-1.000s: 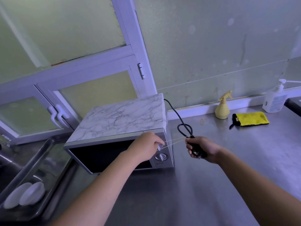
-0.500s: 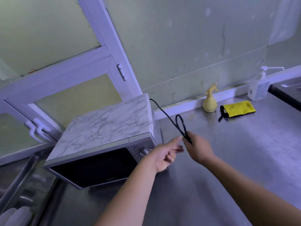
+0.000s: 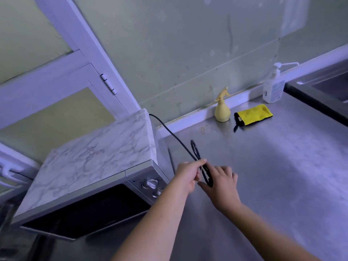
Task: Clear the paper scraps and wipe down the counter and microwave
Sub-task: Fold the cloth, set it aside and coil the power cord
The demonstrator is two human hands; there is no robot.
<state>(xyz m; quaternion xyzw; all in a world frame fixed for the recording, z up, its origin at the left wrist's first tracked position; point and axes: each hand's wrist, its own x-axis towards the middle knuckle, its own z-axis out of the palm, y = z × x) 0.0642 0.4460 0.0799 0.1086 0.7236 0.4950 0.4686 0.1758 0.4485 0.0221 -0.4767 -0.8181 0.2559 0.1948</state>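
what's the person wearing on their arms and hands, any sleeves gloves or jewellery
Nothing that shows. The left hand and right hand are bare, with no gloves and no visible rings, though the right one is slightly blurred. The left forearm and right forearm are bare down to the picture's bottom edge: no sleeve, watch or bracelet in view.

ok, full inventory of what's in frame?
microwave: 1, marble top, silver front, counter left
power cord: 1, black, from microwave back, looped between hands
rubber band: 1, tan, on the loop
loose rubber band: 1, tan, counter near wall
spray bottle: 1, pale yellow, by wall
cloth: 1, yellow, black trim, beside spray bottle
pump bottle: 1, clear, by wall, right
counter: 1, steel
left hand: 1, pinches rubber band
right hand: 1, holds power cord
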